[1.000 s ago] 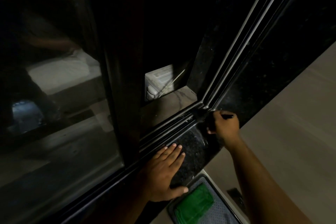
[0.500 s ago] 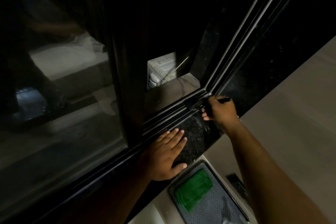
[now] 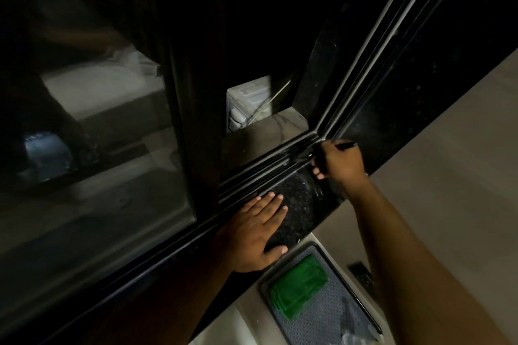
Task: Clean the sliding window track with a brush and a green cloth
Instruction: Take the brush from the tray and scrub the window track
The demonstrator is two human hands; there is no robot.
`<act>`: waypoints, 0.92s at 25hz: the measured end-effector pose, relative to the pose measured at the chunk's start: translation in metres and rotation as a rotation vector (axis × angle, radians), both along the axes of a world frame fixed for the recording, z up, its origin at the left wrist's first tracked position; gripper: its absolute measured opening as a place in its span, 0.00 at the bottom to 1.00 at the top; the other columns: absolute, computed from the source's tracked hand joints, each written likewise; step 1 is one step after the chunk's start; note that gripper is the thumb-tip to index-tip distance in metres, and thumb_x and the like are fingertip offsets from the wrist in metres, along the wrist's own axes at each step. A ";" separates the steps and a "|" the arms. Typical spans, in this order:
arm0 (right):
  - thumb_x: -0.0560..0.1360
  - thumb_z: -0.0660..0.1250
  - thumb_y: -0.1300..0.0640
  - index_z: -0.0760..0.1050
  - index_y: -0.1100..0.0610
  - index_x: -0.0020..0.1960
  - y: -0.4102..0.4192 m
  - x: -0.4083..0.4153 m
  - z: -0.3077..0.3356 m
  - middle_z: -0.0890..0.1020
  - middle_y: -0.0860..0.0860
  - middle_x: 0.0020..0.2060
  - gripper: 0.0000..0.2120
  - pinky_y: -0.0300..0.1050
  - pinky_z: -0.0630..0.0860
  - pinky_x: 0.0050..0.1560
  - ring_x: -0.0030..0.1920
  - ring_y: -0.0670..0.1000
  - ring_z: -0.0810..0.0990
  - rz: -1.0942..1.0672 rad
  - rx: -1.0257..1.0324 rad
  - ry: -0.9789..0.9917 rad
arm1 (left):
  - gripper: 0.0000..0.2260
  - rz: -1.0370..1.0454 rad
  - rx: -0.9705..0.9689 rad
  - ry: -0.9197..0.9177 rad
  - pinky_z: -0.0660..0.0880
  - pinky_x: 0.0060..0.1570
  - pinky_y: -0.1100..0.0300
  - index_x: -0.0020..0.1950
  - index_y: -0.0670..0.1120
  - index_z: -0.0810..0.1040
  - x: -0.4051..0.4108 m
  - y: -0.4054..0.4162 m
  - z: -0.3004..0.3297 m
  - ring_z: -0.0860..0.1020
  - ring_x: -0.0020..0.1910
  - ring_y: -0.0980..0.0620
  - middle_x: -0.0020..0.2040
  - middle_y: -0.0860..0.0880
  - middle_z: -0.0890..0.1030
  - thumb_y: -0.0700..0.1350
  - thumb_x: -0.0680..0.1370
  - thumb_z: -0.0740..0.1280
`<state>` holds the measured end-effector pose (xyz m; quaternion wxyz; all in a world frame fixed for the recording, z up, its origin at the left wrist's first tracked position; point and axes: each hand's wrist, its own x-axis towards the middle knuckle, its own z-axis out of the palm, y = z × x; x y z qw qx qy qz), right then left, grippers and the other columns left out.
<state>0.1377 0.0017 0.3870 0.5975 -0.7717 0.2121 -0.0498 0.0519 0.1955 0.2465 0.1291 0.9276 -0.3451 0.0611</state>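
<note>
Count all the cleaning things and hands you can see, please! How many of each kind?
Hands: 2, the left hand flat on the dark sill, the right hand gripping the brush at the track corner
Brushes: 1
Green cloths: 1, the green cloth folded in the tray
Trays: 1, the tray
Total: 5

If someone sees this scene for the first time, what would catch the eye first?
The bright green folded cloth stands out, lying in a dark tray below the sill. Above it, the left hand rests flat on the speckled black stone sill, while the right hand holds a thin black brush at the window track's corner.
</note>
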 end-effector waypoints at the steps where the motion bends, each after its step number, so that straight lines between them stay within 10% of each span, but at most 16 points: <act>1: 0.80 0.59 0.58 0.77 0.62 0.47 0.000 0.001 -0.003 0.80 0.56 0.32 0.11 0.40 0.75 0.24 0.25 0.48 0.77 -0.002 0.046 -0.021 | 0.34 0.001 0.004 -0.005 0.55 0.75 0.48 0.76 0.44 0.62 0.000 0.000 0.000 0.53 0.78 0.46 0.78 0.43 0.59 0.64 0.77 0.56; 8: 0.80 0.58 0.58 0.77 0.58 0.40 0.019 -0.009 0.004 0.77 0.53 0.27 0.13 0.37 0.68 0.20 0.21 0.44 0.73 0.073 -0.085 -0.044 | 0.34 0.003 0.014 -0.020 0.57 0.75 0.48 0.76 0.43 0.63 0.000 0.000 0.000 0.55 0.78 0.45 0.78 0.42 0.60 0.64 0.77 0.57; 12: 0.79 0.62 0.57 0.73 0.55 0.36 0.017 -0.008 0.013 0.74 0.49 0.28 0.12 0.32 0.67 0.26 0.25 0.41 0.74 0.045 -0.523 -0.095 | 0.34 0.009 -0.007 -0.028 0.55 0.75 0.49 0.76 0.43 0.64 -0.001 0.000 0.000 0.55 0.78 0.46 0.77 0.42 0.61 0.64 0.76 0.57; 15: 0.80 0.59 0.57 0.76 0.57 0.38 0.036 -0.010 -0.002 0.78 0.54 0.29 0.13 0.40 0.70 0.23 0.24 0.49 0.75 0.295 -0.314 0.012 | 0.34 0.015 0.000 -0.039 0.55 0.75 0.49 0.75 0.43 0.64 -0.001 0.000 -0.002 0.55 0.78 0.46 0.78 0.42 0.60 0.64 0.76 0.57; 18: 0.80 0.57 0.57 0.76 0.58 0.40 0.018 -0.008 0.007 0.77 0.55 0.28 0.13 0.40 0.69 0.21 0.24 0.51 0.74 0.059 -0.068 -0.065 | 0.35 0.014 -0.008 -0.020 0.55 0.75 0.49 0.76 0.44 0.63 -0.001 -0.001 -0.002 0.54 0.78 0.46 0.78 0.43 0.59 0.64 0.76 0.57; 20: 0.79 0.60 0.57 0.74 0.56 0.37 -0.003 -0.003 0.007 0.76 0.52 0.29 0.13 0.37 0.72 0.26 0.28 0.48 0.76 -0.156 -0.153 -0.152 | 0.35 0.018 -0.016 -0.025 0.54 0.75 0.49 0.76 0.44 0.62 0.000 -0.001 -0.003 0.53 0.78 0.47 0.78 0.43 0.59 0.64 0.76 0.57; 23: 0.79 0.61 0.56 0.77 0.57 0.39 0.021 -0.002 -0.001 0.79 0.54 0.30 0.12 0.38 0.74 0.27 0.27 0.48 0.77 0.111 -0.329 -0.030 | 0.35 0.018 -0.009 -0.008 0.53 0.76 0.49 0.76 0.45 0.62 0.000 0.000 -0.002 0.52 0.78 0.47 0.78 0.44 0.58 0.65 0.76 0.57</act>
